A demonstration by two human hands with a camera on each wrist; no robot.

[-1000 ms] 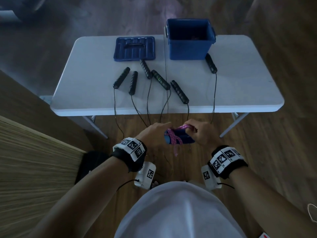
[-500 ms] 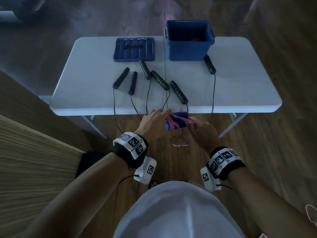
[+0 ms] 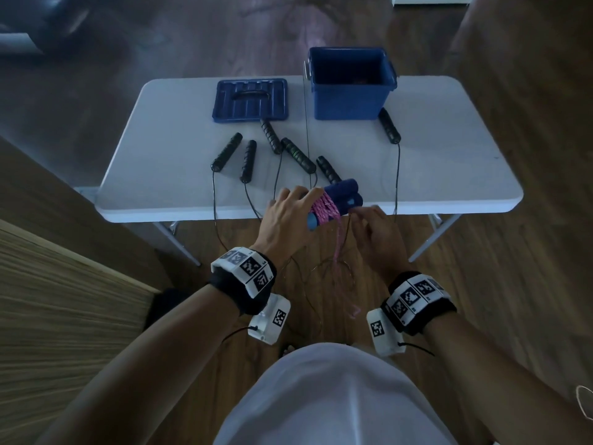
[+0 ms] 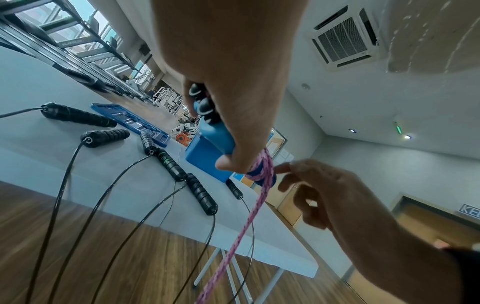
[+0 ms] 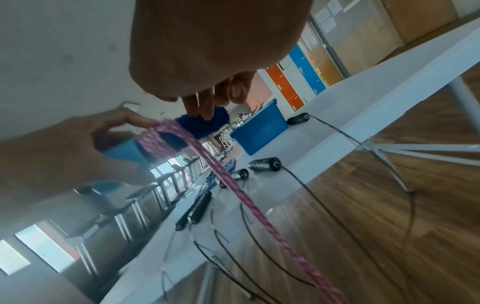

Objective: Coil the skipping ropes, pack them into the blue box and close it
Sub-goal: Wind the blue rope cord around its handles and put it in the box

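From the head camera: left hand gripping a pair of blue handles held together just over the near edge of the white table, several turns of pink rope already bound round them and a loose tail hanging toward the floor. Right hand just right of the bundle, fingers loosely curled; whether pinching the tail, impossible to tell here. Blue box open at the far right of the table, something dim inside that cannot be made out; lid lying flat to its left. Six black handles spread across the table, thin black cords trailing over the near edge, none coiled.

From the left wrist camera: left hand wrapped round the blue handles, thumb pressing beside the pink rope, tail dropping away below. Right hand near the rope, fingertips apart from it, holding nothing visible.

From the right wrist camera: right hand with fingertips hovering at the blue handles, pink rope running past and down, slack. Blue box behind, open.

Judged progress: first rope partly wound, not yet packed; three black ropes untouched; lid not yet on.
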